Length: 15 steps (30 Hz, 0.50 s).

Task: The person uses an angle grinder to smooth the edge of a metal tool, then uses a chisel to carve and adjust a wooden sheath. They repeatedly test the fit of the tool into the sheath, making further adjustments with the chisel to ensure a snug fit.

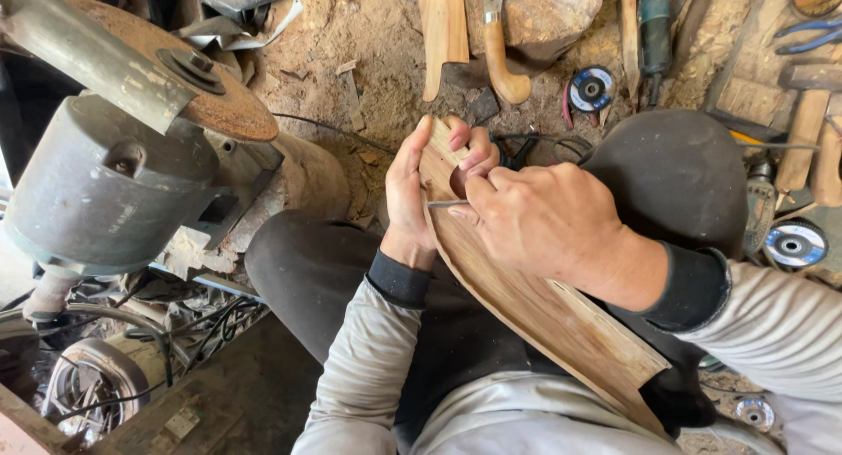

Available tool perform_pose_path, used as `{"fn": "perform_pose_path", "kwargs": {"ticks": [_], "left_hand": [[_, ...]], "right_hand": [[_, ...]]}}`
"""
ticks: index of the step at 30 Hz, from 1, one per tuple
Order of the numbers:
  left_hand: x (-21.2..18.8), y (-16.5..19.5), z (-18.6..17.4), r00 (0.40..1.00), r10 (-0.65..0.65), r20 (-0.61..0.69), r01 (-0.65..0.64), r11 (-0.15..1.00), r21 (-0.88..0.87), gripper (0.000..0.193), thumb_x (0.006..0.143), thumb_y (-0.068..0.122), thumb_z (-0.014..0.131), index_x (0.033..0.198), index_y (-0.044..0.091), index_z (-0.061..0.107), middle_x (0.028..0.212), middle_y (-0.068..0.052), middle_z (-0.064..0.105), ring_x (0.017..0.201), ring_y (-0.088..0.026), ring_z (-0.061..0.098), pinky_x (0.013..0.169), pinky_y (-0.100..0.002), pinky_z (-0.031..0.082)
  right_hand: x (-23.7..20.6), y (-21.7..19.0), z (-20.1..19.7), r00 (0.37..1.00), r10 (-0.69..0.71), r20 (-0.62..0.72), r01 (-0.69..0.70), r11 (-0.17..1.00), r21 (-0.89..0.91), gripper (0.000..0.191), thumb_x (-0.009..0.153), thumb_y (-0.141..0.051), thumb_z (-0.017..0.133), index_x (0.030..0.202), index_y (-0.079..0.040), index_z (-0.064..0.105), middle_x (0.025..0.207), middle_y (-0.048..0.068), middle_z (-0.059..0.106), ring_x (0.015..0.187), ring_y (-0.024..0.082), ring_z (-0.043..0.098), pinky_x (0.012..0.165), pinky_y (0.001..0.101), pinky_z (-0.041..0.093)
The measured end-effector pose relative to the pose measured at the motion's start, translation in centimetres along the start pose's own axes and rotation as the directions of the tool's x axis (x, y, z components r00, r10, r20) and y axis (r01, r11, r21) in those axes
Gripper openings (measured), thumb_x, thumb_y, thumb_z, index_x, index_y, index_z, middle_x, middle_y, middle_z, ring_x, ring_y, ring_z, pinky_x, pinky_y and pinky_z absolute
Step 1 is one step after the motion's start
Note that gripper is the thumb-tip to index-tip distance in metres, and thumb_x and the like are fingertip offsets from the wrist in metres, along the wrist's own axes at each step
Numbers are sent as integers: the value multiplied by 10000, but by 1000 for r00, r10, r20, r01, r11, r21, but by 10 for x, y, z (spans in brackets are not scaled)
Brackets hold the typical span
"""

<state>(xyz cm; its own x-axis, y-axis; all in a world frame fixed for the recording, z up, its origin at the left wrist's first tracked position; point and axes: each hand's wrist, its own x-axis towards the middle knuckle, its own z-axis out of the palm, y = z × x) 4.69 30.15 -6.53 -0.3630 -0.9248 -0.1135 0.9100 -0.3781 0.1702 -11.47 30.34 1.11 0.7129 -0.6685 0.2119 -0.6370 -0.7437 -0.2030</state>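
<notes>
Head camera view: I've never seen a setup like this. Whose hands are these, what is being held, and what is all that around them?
There is one picture, taken by a camera worn on the person's head and looking down at their lap. No machine holds anything here: two bare hands do. The left hand grips the upper end of a long curved wooden plank, which rests across the knees and has a round hole near the top. The right hand pinches a thin metal tool, pressed against the wood beside that hole. On the left stands a grey motor with a rusty grinding disc. On the dusty ground lie carved wooden handles, cutting discs and an angle grinder.
</notes>
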Motion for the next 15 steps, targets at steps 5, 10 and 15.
{"fn": "perform_pose_path", "kwargs": {"ticks": [5,10,15], "left_hand": [[-2,1,0,997,-11,72,14,999,-50,386,1145,394,360,948,71,437,840,-65,417,818,-196,443,778,-325,421],[-3,0,-1,1000,-1,-28,2,999,44,371,1131,390,365,943,78,438,857,-73,432,834,-199,454,764,-309,424],[-1,1,-3,999,-6,51,7,1000,-13,382,1152,391,359,956,74,442,875,-76,455,846,-194,475,761,-298,443]], "right_hand": [[2,4,-3,979,-46,199,37,998,48,425,1004,-434,580,793,-76,670,628,72,698,510,234,698,441,375,544],[3,6,-4,995,-37,95,34,999,35,393,978,-407,586,864,-47,692,661,84,711,482,229,686,399,357,527],[6,5,-3,981,-40,188,45,999,-22,437,992,-440,586,860,-38,692,623,81,705,441,221,682,376,365,531]]}}
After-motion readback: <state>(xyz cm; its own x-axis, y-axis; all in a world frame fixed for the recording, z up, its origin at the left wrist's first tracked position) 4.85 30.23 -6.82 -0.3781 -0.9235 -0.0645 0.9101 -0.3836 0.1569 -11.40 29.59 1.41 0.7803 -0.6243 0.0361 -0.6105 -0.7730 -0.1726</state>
